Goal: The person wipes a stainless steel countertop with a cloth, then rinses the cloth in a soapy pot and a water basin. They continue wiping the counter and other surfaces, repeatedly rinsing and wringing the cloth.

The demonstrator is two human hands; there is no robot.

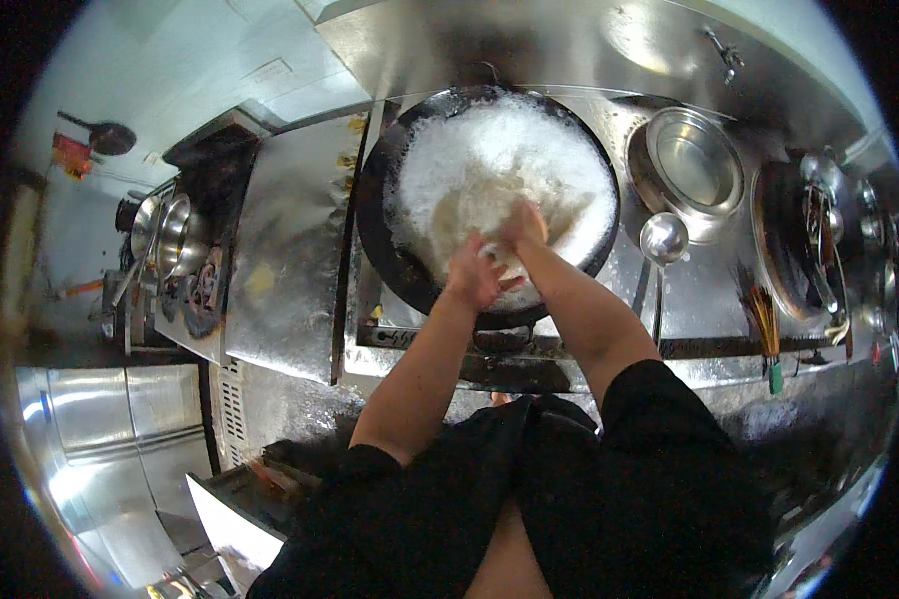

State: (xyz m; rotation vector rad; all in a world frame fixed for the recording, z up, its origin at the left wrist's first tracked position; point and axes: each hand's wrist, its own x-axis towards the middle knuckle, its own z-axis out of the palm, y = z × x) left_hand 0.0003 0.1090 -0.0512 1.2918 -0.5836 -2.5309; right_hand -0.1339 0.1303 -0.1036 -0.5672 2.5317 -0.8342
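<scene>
A large black wok (374, 217) full of water under thick white foam (494, 135) stands on the steel range before me. Both my hands are over its near half. My left hand (477, 273) is low over the foam, its fingers apart and bent, with nothing plainly in it. Just right of it and farther in, my right hand (527, 223) points down into the murky liquid; its fingertips are blurred or hidden, so whether they hold something cannot be told. Pale brownish matter shows in the foam around the hands.
Right of the wok are a steel pot (693, 161) with clear liquid, a steel ladle (664, 239), a bamboo brush (764, 318) and a second dark wok (783, 254) with utensils. Left lie a flat steel worktop (288, 247) and steel bowls (180, 236). A raised steel backsplash (554, 45) runs behind.
</scene>
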